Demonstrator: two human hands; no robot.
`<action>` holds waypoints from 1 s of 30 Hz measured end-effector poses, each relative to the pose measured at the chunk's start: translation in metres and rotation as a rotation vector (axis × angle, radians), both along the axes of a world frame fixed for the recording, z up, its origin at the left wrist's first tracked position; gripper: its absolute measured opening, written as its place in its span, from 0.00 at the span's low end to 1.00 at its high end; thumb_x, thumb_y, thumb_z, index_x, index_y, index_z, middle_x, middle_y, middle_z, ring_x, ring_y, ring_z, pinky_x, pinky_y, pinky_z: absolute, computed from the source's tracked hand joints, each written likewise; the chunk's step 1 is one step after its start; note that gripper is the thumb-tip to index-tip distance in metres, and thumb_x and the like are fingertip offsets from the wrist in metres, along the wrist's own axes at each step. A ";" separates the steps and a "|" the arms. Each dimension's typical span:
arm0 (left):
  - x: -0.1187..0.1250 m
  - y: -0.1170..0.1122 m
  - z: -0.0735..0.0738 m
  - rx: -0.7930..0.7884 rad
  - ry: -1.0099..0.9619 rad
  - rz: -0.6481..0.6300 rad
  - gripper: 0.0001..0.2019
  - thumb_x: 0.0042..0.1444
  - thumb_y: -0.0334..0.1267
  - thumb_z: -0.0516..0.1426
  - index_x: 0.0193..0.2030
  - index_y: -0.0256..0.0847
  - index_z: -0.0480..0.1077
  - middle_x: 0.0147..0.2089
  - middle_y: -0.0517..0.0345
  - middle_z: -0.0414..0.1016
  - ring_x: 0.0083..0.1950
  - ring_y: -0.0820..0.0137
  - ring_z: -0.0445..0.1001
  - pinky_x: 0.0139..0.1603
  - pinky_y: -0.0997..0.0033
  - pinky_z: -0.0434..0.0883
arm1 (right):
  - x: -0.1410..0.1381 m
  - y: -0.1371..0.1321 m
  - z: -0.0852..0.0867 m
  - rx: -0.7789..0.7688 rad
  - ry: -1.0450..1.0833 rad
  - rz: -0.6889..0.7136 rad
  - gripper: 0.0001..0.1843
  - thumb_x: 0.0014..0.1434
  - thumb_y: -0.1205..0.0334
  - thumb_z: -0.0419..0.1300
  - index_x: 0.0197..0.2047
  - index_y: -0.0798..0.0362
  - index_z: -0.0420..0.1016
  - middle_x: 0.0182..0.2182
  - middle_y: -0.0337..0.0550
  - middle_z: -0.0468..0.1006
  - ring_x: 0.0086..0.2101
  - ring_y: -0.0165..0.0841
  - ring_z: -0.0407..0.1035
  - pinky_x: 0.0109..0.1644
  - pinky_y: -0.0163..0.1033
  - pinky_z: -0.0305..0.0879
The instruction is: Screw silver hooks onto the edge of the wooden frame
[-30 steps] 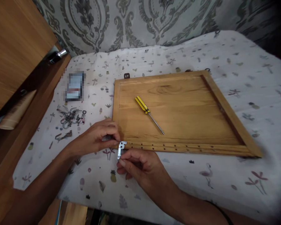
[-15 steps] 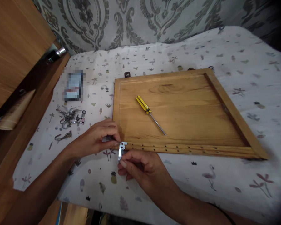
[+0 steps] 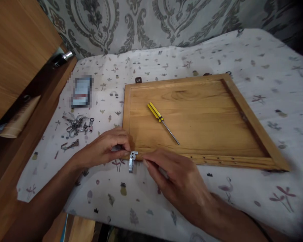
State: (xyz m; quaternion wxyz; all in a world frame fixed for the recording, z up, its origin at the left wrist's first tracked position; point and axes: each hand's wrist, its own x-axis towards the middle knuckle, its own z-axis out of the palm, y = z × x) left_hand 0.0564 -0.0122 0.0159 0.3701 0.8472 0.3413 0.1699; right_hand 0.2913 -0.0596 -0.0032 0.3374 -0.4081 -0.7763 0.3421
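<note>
A shiny metal bracket point(image 3: 132, 161) with holes and a bent arm sits at the near left corner of a wooden framed panel point(image 3: 192, 111). My left hand point(image 3: 108, 148) pinches the bracket's upper end against that corner, thumb and forefinger closed. Just right of it, my right hand point(image 3: 176, 179) is apart from the bracket, its thumb and fingertips brought together at the frame's near rail; whatever may be between them is too small to make out. On the panel lies a screwdriver point(image 3: 163, 122) with a yellow and black handle, its tip toward the near rail.
Several metal pieces point(image 3: 77, 126) lie heaped on the patterned cloth point(image 3: 111, 205) at left, with a single bent piece point(image 3: 70, 145) nearer me. Behind them is a blurred-out phone-like object point(image 3: 81, 91). A tube point(image 3: 20, 117) rests on the wooden ledge at far left.
My right hand has let go of the bracket's bent arm and moved right, to the near rail. My left hand still holds the bracket at the corner.
</note>
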 end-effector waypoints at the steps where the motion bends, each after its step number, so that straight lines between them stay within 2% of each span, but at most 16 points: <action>1: 0.000 0.000 0.000 -0.001 0.000 0.002 0.11 0.71 0.41 0.57 0.36 0.39 0.71 0.36 0.58 0.72 0.41 0.69 0.69 0.44 0.71 0.65 | 0.002 0.003 -0.001 0.166 -0.069 0.005 0.16 0.71 0.68 0.54 0.36 0.55 0.81 0.31 0.46 0.80 0.31 0.34 0.73 0.36 0.39 0.72; 3: 0.000 0.000 0.000 0.001 -0.012 0.005 0.11 0.70 0.41 0.57 0.36 0.39 0.71 0.35 0.58 0.72 0.41 0.69 0.69 0.43 0.71 0.65 | 0.004 0.007 -0.005 0.375 -0.158 0.030 0.17 0.72 0.70 0.51 0.37 0.57 0.81 0.35 0.49 0.81 0.35 0.36 0.73 0.39 0.41 0.73; 5: 0.001 0.000 0.000 -0.006 -0.016 0.004 0.11 0.70 0.41 0.57 0.36 0.40 0.71 0.35 0.58 0.72 0.41 0.69 0.69 0.44 0.71 0.65 | 0.005 0.008 -0.010 0.464 -0.208 0.059 0.17 0.72 0.72 0.50 0.41 0.58 0.81 0.37 0.50 0.81 0.37 0.37 0.73 0.42 0.42 0.74; 11: 0.000 0.001 -0.001 0.001 -0.002 -0.006 0.11 0.71 0.41 0.57 0.36 0.40 0.70 0.36 0.58 0.72 0.42 0.69 0.69 0.43 0.71 0.65 | 0.007 0.007 -0.019 0.577 -0.283 0.102 0.19 0.74 0.70 0.46 0.50 0.63 0.79 0.41 0.53 0.81 0.40 0.39 0.70 0.42 0.45 0.74; 18: 0.000 0.001 0.001 0.008 0.006 -0.005 0.12 0.71 0.41 0.57 0.36 0.39 0.69 0.35 0.59 0.71 0.41 0.70 0.68 0.43 0.72 0.65 | 0.005 0.006 -0.016 0.658 -0.330 0.118 0.19 0.71 0.74 0.47 0.49 0.66 0.80 0.39 0.54 0.81 0.39 0.42 0.70 0.40 0.47 0.75; 24: 0.000 0.001 -0.001 -0.004 -0.010 0.000 0.11 0.70 0.41 0.58 0.36 0.40 0.70 0.36 0.59 0.72 0.42 0.70 0.68 0.44 0.71 0.65 | 0.007 0.009 -0.015 0.605 -0.267 0.100 0.16 0.71 0.73 0.50 0.45 0.62 0.81 0.37 0.52 0.81 0.38 0.40 0.72 0.41 0.45 0.75; 27: -0.002 0.000 -0.003 -0.016 -0.002 0.018 0.10 0.69 0.38 0.59 0.35 0.40 0.70 0.35 0.60 0.72 0.41 0.70 0.68 0.42 0.73 0.64 | 0.016 0.030 -0.006 0.499 -0.235 -0.026 0.13 0.70 0.71 0.52 0.45 0.59 0.79 0.41 0.52 0.81 0.39 0.38 0.75 0.42 0.42 0.75; 30: -0.002 0.000 -0.004 -0.025 -0.006 0.019 0.10 0.69 0.37 0.59 0.35 0.40 0.70 0.34 0.61 0.72 0.40 0.71 0.68 0.41 0.73 0.64 | 0.022 0.062 0.008 0.294 -0.528 -0.207 0.11 0.67 0.64 0.58 0.51 0.55 0.76 0.44 0.52 0.79 0.33 0.39 0.74 0.32 0.42 0.68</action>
